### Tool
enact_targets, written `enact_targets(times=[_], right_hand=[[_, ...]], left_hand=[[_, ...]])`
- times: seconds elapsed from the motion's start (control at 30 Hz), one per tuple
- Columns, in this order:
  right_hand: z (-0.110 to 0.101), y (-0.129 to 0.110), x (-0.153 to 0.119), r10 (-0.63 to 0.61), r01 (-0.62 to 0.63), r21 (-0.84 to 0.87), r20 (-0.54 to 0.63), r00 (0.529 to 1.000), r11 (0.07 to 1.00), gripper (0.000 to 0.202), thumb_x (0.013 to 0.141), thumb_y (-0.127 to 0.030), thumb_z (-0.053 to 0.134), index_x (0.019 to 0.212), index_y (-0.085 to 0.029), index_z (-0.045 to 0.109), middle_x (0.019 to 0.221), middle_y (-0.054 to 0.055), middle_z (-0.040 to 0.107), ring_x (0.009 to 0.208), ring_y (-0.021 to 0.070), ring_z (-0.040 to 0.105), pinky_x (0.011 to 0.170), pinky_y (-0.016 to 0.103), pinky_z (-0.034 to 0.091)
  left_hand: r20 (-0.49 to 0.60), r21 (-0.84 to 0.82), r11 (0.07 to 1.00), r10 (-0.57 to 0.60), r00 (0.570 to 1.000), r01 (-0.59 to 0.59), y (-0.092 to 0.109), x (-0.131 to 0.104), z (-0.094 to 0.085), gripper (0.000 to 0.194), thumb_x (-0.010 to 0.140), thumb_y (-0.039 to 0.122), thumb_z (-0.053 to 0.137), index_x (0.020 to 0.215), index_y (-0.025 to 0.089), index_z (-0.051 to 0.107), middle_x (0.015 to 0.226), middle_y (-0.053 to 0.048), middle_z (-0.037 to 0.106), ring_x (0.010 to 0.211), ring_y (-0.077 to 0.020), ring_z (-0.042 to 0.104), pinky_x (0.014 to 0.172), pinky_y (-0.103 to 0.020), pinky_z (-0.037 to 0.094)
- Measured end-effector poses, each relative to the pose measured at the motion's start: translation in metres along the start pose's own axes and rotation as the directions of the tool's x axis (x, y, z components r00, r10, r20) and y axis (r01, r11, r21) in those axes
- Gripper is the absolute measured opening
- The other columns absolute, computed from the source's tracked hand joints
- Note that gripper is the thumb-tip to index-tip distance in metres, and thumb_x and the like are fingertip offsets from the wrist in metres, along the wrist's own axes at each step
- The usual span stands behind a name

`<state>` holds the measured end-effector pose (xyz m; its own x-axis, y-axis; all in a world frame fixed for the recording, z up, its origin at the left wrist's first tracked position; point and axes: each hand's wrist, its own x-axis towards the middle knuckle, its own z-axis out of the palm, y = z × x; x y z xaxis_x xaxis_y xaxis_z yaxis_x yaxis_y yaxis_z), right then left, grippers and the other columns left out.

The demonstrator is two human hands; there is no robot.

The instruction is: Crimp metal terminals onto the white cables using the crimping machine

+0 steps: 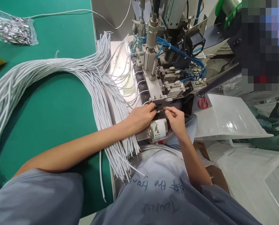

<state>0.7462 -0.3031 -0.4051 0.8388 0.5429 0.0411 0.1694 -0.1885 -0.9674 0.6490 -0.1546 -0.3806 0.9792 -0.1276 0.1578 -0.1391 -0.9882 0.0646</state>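
Below the press head of a bench machine (151, 67), my left hand (141, 117) is closed, its fingertips on a small shiny metal connector (159, 111). From the right, my right hand (176, 120) meets it in a pinch, thumb and forefinger close to the connector's right end. What lies between those right fingertips is too small to make out. Beneath both hands sits a clear bag with a white label (160, 129). White cables (104, 103) lie in a thick bundle left of the machine and under my left forearm, several of them looping to black blocks (141, 77) on the machine.
A plastic bag of small metal parts (15, 30) lies on the green mat (66, 103) at the far left. Blue air hoses (174, 47) cross the machine. Red-handled scissors (203, 103) and a translucent plastic sheet (233, 115) are at the right.
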Motion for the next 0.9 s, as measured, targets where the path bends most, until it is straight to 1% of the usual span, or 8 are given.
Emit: enact_targets(times=[0.1,0.2,0.3,0.4,0.47,0.53,0.73,0.9], right_hand=[[-0.002,0.012,0.003,0.052,-0.053,0.005,0.038,0.998,0.999,0.018,0.074,-0.029,0.057,0.077,-0.016,0.068,0.080,0.005,0.068,0.075,0.0168,0.062,0.071,0.030,0.050],[0.004,0.018,0.008,0.103,-0.110,0.077,0.084,0.991,0.991,0.017,0.072,-0.031,0.059,0.075,-0.017,0.066,0.078,0.004,0.069,0.074,0.0168,0.062,0.072,0.030,0.050],[0.008,0.019,0.013,0.145,-0.161,0.131,0.122,0.982,0.978,0.015,0.069,-0.032,0.060,0.069,-0.017,0.063,0.069,0.002,0.066,0.068,0.0150,0.060,0.069,0.029,0.049],[0.009,0.019,0.017,0.174,-0.192,0.132,0.141,0.975,0.972,0.015,0.068,-0.032,0.060,0.065,-0.017,0.060,0.060,-0.001,0.062,0.060,0.0126,0.055,0.063,0.027,0.048],[0.009,0.019,0.019,0.178,-0.197,0.126,0.152,0.972,0.972,0.014,0.067,-0.031,0.060,0.064,-0.017,0.060,0.058,-0.001,0.060,0.057,0.0117,0.053,0.062,0.026,0.046],[0.008,0.020,0.020,0.176,-0.197,0.128,0.158,0.972,0.972,0.013,0.066,-0.030,0.060,0.063,-0.017,0.060,0.058,-0.002,0.059,0.057,0.0111,0.052,0.062,0.026,0.046],[0.009,0.020,0.020,0.186,-0.210,0.118,0.184,0.965,0.971,0.013,0.067,-0.028,0.060,0.064,-0.016,0.059,0.059,-0.002,0.058,0.058,0.0110,0.052,0.062,0.026,0.045],[0.008,0.020,0.021,0.141,-0.163,0.121,0.173,0.975,0.979,0.016,0.071,-0.032,0.058,0.069,-0.016,0.060,0.065,-0.001,0.059,0.061,0.0114,0.052,0.060,0.026,0.043]], left_hand=[[0.141,-0.036,0.999,0.006,0.990,-0.001,-0.002,0.004,0.002,0.027,0.086,0.007,0.035,0.097,0.008,0.060,0.086,-0.009,0.056,0.074,-0.0159,0.057,0.058,-0.025,0.042],[0.199,-0.067,0.998,-0.002,0.980,0.016,-0.004,0.006,0.002,0.030,0.088,0.008,0.032,0.101,0.008,0.059,0.089,-0.010,0.057,0.077,-0.0175,0.058,0.063,-0.027,0.044],[0.195,-0.052,0.999,0.003,0.981,0.007,-0.005,0.007,0.001,0.033,0.089,0.009,0.031,0.105,0.009,0.059,0.088,-0.010,0.057,0.075,-0.0182,0.058,0.061,-0.028,0.044],[0.159,0.036,0.998,0.038,0.987,-0.045,-0.004,0.007,0.000,0.033,0.089,0.009,0.033,0.108,0.011,0.060,0.083,-0.009,0.058,0.071,-0.0176,0.057,0.057,-0.028,0.042],[0.129,0.082,0.993,0.073,0.989,-0.084,-0.004,0.007,0.001,0.032,0.088,0.008,0.035,0.107,0.012,0.060,0.081,-0.008,0.059,0.071,-0.0169,0.057,0.056,-0.027,0.042],[0.112,0.111,0.988,0.091,0.990,-0.103,-0.004,0.008,0.002,0.031,0.087,0.007,0.037,0.106,0.012,0.061,0.082,-0.008,0.059,0.072,-0.0164,0.057,0.057,-0.026,0.042],[0.122,0.133,0.978,0.145,0.982,-0.161,-0.004,0.011,0.002,0.025,0.088,0.006,0.038,0.100,0.008,0.060,0.085,-0.011,0.058,0.073,-0.0177,0.057,0.062,-0.029,0.044],[0.114,0.128,0.971,0.189,0.975,-0.203,-0.004,0.011,0.001,0.026,0.087,0.004,0.035,0.097,0.005,0.059,0.082,-0.011,0.058,0.073,-0.0183,0.057,0.065,-0.030,0.044]])
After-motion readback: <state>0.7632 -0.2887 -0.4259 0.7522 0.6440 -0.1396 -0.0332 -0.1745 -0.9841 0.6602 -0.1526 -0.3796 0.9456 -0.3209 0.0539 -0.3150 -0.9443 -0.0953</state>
